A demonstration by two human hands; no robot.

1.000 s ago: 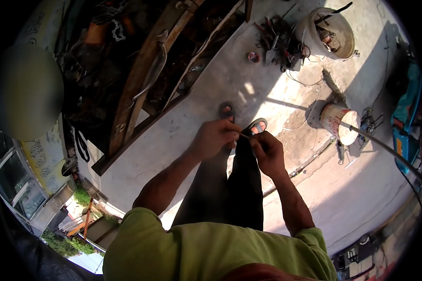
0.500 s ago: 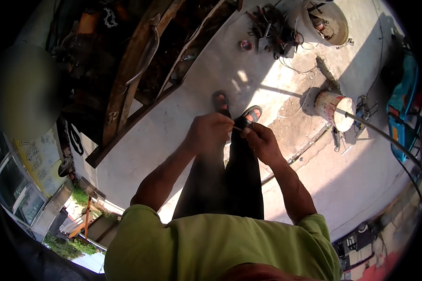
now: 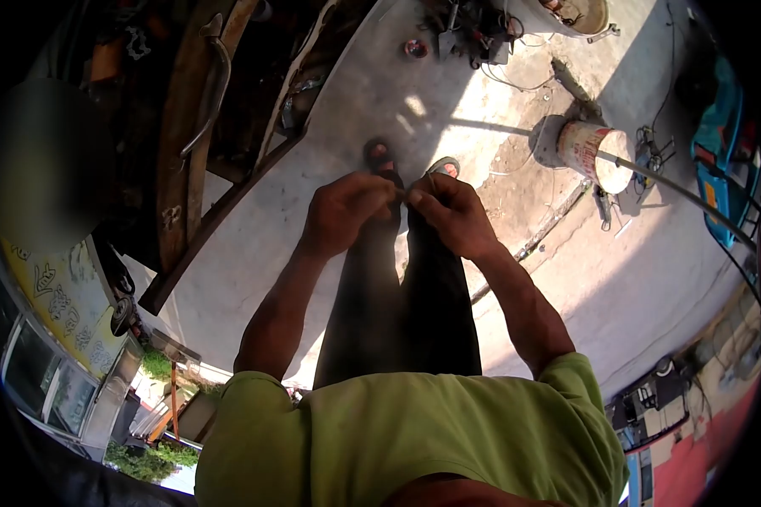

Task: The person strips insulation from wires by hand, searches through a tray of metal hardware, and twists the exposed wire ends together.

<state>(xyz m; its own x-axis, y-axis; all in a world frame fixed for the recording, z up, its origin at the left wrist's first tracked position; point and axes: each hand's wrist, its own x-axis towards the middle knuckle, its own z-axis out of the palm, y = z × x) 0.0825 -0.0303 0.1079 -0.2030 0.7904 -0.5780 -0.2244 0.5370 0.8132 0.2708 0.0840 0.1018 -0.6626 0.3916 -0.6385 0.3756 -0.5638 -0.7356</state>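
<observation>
My left hand (image 3: 347, 215) and my right hand (image 3: 452, 213) meet in front of my dark trousers, fingertips nearly touching. Both are closed in a pinch. Between them shows a short, thin, wire-like piece (image 3: 401, 195), small and dark; its exact kind cannot be made out. Most of it is hidden by my fingers. Below the hands are my sandalled feet on the concrete floor (image 3: 254, 245).
A rusty metal frame (image 3: 186, 127) with a curved bar lies at the left. A paint-stained bucket (image 3: 583, 152) with a long pole (image 3: 676, 198) across it stands right. Dark tools (image 3: 482, 29) lie ahead, beside a pale tub (image 3: 596, 17). A teal machine (image 3: 714, 160) is far right.
Both hands have shifted slightly left and up in the view, still pinched together. The floor objects sit higher and further left as the view turned a little.
</observation>
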